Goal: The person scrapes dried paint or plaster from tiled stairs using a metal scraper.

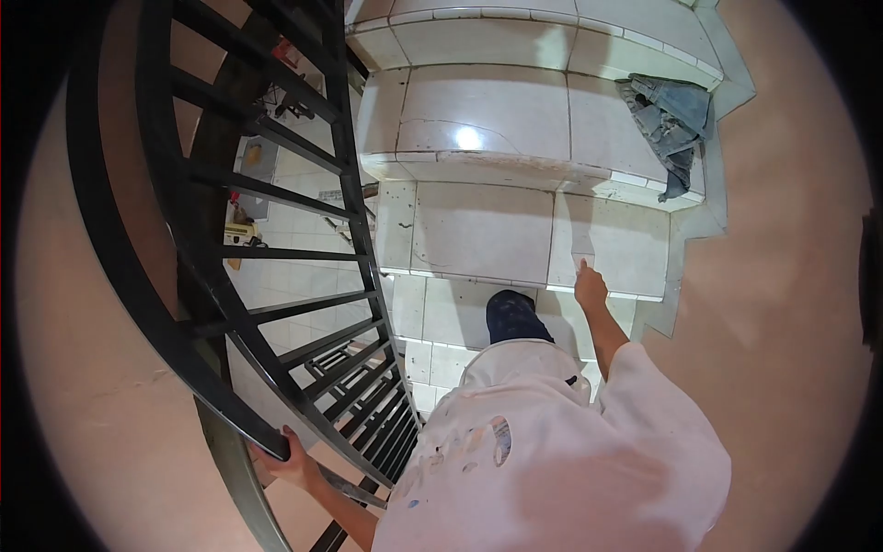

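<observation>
My left hand [296, 463] is wrapped around the end of the black metal handrail [175, 354] at lower left. On the right, my right hand [590, 283] is closed, extended over a white tiled step [483, 230]. A flat, pale blade like that of a putty knife [582, 247] sticks out ahead of its fingers, close over the tile. The handle is hidden in the hand. A grey-blue rag [674, 120] lies crumpled on the step above, against the right wall.
Tiled stairs rise ahead, with a cracked tread [483, 115] and chipped edges. Black railing bars [294, 202] line the left side. Through them shows a lower floor with a yellow item [241, 232] and other things on it. A plain wall [782, 276] bounds the right.
</observation>
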Available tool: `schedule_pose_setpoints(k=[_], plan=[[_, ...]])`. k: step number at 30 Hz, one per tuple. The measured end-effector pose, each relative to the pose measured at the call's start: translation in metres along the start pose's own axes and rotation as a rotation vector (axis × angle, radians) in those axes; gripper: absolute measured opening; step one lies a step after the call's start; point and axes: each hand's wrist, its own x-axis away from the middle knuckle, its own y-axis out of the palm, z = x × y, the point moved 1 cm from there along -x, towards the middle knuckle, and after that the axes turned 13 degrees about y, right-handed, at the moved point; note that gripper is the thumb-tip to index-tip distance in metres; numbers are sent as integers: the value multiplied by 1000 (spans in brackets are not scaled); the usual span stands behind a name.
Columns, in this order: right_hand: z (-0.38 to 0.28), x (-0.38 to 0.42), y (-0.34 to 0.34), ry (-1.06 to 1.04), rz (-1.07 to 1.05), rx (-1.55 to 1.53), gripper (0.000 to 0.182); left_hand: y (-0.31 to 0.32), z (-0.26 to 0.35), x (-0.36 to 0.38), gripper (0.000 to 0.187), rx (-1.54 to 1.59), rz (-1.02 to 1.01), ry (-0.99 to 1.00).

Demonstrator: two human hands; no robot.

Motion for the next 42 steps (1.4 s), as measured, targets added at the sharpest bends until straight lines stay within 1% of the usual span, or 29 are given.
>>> schedule_pose_setpoints(k=[2,3,5,6,8,10,12,13,14,15,16,17,18,19,20,22,23,24,26,27,29,30,32,35,37,38,39,40,42], plan=[[-6,-25,-7,105,-82,28,40,-3,5,1,64,-6,-64,-63],[-7,-31,-12,107,-91,38,40,-6,8,4,64,-13,-75,-68],[-17,-27,-33,63,-106,56,40,-4,13,-1,66,9,-76,-197],[-10,-18,-26,77,-105,41,40,-2,13,-3,66,17,-80,-179],[6,-3,-7,-86,17,49,32,-1,5,2,63,-25,-41,-48],[7,-26,0,-109,29,39,31,1,-3,2,63,-12,-28,-23],[-6,-48,-13,-71,-8,83,35,-1,-5,5,62,8,-36,-18],[-27,-43,-41,103,-140,91,35,0,1,9,62,10,-42,-32],[-20,-41,-40,102,-138,96,35,0,7,8,62,40,-51,-127],[-13,-32,-29,14,-79,102,33,-3,9,3,62,64,-57,-213],[-10,-28,-14,-79,-11,95,32,-2,10,-1,62,63,-43,-203],[10,-32,16,-152,35,81,37,-1,12,-2,61,37,-41,-117],[7,-31,16,-155,34,79,37,-1,13,-1,60,10,-48,-37],[5,-35,13,-104,2,71,38,1,12,1,61,46,-6,-21],[-3,-40,2,-58,-26,65,39,5,15,-1,61,48,1,-34],[-13,-38,-19,-28,-41,74,39,-2,19,-1,63,26,-66,-158],[-17,-35,-24,9,-48,48,39,-3,16,-1,64,16,-75,-137],[-5,-35,-13,16,-46,41,39,-3,16,-1,64,22,-76,-129],[12,-34,7,-103,-16,73,39,-1,16,0,64,10,-40,-75],[11,-42,10,-105,-9,72,39,-2,7,1,64,15,-35,-76],[4,-59,0,-134,52,55,38,-1,-4,3,63,7,-44,20],[10,-61,-2,-134,45,78,38,-6,-5,13,63,3,-58,2],[-2,-53,-14,-55,-41,125,34,-3,8,3,63,9,-68,-109],[10,-47,0,-131,5,118,29,-2,-1,3,63,5,-66,-67],[1,-73,2,-132,9,151,29,1,-6,1,63,7,-62,-72],[-4,-70,-11,-125,-2,199,29,-4,-7,7,62,1,-78,-83],[-7,-61,-21,16,-67,116,31,-7,-5,10,62,-7,-93,-90],[7,-52,-10,27,-75,118,31,-7,-2,8,61,6,-80,-70],[21,-42,9,-141,12,129,30,-1,5,-1,59,30,-44,-41]])
